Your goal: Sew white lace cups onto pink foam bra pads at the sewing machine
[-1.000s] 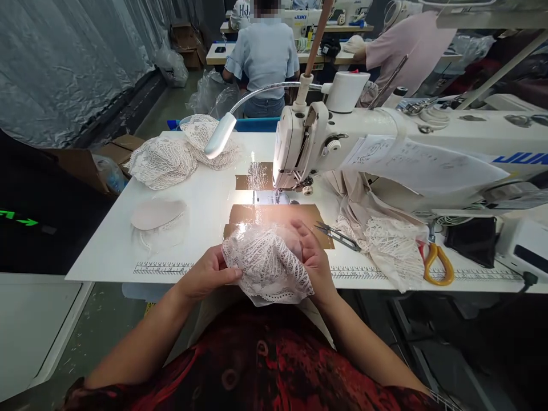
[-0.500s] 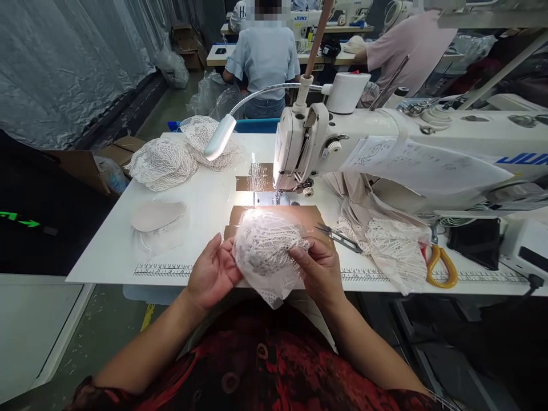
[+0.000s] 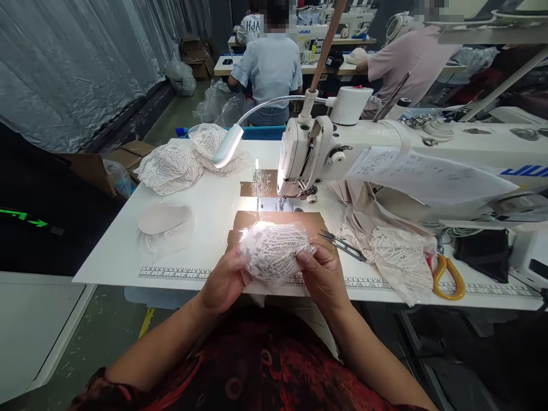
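A white lace piece (image 3: 276, 254), cupped in shape with sheer fabric along its lower side, is held up between both hands near the table's front edge. My left hand (image 3: 225, 278) grips its left side, fingers closed with the thumb on top. On the opposite side, my right hand (image 3: 326, 274) pinches the lace between thumb and fingers. Just behind the lace, brown tape (image 3: 295, 218) covers part of the table in front of the sewing machine (image 3: 295, 160), whose needle area is lit. Thread snips (image 3: 345, 245) lie right of my right hand.
Stacked lace pieces (image 3: 171, 166) sit at the table's back left, with a beige oval pad (image 3: 165, 220) nearer. Beige fabric with lace (image 3: 398, 251) and yellow-handled scissors (image 3: 448, 278) lie at right. A lamp (image 3: 228, 145) hangs over the table. Two co-workers sit beyond.
My left hand has gone from open beside the lace to closed on its left edge. The lace's lower point has folded up out of sight. The camera view has shifted slightly.
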A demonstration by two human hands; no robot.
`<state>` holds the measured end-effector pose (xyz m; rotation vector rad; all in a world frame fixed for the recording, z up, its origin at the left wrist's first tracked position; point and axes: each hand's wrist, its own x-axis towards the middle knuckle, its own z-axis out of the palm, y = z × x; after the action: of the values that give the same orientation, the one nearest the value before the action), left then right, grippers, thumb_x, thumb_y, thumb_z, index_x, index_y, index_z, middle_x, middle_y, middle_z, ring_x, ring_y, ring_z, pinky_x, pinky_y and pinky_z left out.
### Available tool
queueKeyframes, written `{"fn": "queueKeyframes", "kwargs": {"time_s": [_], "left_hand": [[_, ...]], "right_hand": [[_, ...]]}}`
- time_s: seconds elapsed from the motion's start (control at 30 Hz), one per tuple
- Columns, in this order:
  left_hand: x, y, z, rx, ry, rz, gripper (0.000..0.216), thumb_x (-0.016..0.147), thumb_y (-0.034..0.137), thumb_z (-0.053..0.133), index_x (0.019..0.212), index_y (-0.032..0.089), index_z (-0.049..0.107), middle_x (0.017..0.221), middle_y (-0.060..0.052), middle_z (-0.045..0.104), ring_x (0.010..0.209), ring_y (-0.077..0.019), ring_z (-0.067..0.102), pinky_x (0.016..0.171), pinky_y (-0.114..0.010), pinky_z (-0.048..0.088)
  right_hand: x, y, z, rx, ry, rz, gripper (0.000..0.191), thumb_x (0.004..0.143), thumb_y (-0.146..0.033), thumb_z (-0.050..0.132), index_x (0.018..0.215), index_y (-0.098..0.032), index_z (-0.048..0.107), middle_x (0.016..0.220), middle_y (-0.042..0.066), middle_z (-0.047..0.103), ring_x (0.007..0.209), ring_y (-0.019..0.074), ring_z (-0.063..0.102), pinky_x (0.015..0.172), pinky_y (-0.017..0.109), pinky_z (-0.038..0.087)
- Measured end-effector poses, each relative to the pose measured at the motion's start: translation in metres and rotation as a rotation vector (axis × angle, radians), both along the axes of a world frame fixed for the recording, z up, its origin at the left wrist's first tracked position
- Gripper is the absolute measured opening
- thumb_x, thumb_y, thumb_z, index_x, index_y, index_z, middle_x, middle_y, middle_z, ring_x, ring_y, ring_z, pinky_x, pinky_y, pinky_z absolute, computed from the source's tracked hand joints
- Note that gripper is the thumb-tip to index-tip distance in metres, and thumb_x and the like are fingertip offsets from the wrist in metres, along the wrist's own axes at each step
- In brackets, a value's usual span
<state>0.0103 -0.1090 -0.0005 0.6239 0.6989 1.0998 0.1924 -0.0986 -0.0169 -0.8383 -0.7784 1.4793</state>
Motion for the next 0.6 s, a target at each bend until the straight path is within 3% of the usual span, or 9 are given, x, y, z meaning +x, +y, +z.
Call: {"fn": "queueKeyframes", "kwargs": {"time_s": [0.07,0.13,0.23,0.33,0.5,0.6], "left_hand": [[0.0,0.002,0.004,0.09,0.076,0.054,0.039,0.076,0.027,0.067,0.113,0.016,0.062,0.1,-0.008,0.069,0.095,-0.0235,0.063,0.084,-0.034,0.05],[0.001,0.005,0.006,0.15,0.16,0.122,0.034,0.08,0.027,0.066,0.113,0.018,0.062,0.097,-0.006,0.069,0.092,-0.0203,0.063,0.083,-0.031,0.05],[0.002,0.011,0.006,0.178,0.178,0.221,0.017,0.084,0.031,0.063,0.094,0.018,0.067,0.083,-0.002,0.068,0.079,-0.0147,0.062,0.075,-0.026,0.049],[0.002,0.016,0.006,0.17,0.154,0.27,0.019,0.084,0.037,0.062,0.08,0.018,0.066,0.071,0.002,0.063,0.068,-0.0117,0.058,0.068,-0.022,0.048],[-0.001,0.02,0.007,0.158,0.148,0.248,0.027,0.084,0.043,0.059,0.081,0.017,0.065,0.071,0.0,0.062,0.069,-0.0137,0.058,0.064,-0.023,0.047],[-0.005,0.019,0.01,0.236,0.21,0.106,0.031,0.081,0.041,0.063,0.101,0.017,0.063,0.081,-0.002,0.064,0.074,-0.0147,0.059,0.065,-0.023,0.047]], "right_hand": [[0.0,-0.001,-0.004,-0.012,-0.025,0.021,0.018,0.065,-0.031,0.079,0.058,-0.022,0.066,0.061,-0.003,0.062,0.059,0.0109,0.052,0.061,0.024,0.043],[0.0,-0.002,-0.007,-0.019,-0.043,0.036,0.016,0.065,-0.032,0.079,0.059,-0.022,0.067,0.064,-0.003,0.063,0.062,0.0121,0.053,0.063,0.026,0.044],[0.0,-0.003,-0.01,-0.017,-0.056,0.047,0.015,0.066,-0.032,0.078,0.062,-0.023,0.068,0.066,-0.002,0.063,0.065,0.0127,0.054,0.066,0.026,0.044],[0.001,-0.003,-0.011,-0.011,-0.063,0.058,0.014,0.068,-0.033,0.077,0.065,-0.022,0.069,0.066,-0.002,0.063,0.064,0.0121,0.053,0.065,0.025,0.044],[0.0,0.001,-0.011,-0.006,-0.058,0.04,0.016,0.067,-0.033,0.078,0.064,-0.021,0.068,0.063,-0.002,0.062,0.061,0.0113,0.052,0.063,0.024,0.044],[-0.001,0.003,-0.011,-0.016,-0.06,0.002,0.017,0.064,-0.035,0.079,0.063,-0.021,0.068,0.064,-0.002,0.063,0.061,0.0121,0.053,0.063,0.025,0.045]]}}
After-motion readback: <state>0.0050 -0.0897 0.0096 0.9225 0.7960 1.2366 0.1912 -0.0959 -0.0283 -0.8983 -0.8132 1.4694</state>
